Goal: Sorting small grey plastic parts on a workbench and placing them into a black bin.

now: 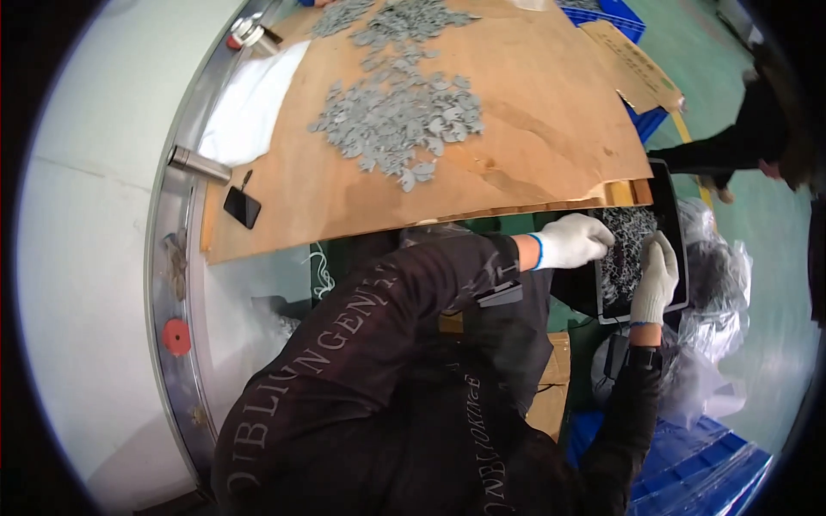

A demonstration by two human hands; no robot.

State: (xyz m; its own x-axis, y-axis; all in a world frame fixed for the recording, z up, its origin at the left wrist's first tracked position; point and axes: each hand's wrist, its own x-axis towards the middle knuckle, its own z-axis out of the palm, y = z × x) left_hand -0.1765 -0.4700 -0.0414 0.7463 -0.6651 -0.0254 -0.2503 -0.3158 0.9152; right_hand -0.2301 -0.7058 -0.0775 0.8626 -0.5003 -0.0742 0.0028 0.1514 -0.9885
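My left hand (575,242), in a white knit glove with a blue cuff edge, is over the left side of a black bin (665,185). Its fingers are bent and drawn together; whatever they hold is too small to make out. Across from it, my right hand (656,279), gloved the same way, hangs over the bin's right side with fingertips pinched. Anything in that pinch cannot be made out. Between the hands lies a heap of small, thin grey and whitish pieces (621,267) filling the bin.
A wooden table (533,112) carries a pile of flat grey pieces (400,120), a white cloth (254,103) and a black phone-like object (242,206). A metal flask (200,164) lies left. Plastic bags (718,284) and blue crates (697,469) sit right. Another person's dark-clothed leg (714,153) is nearby.
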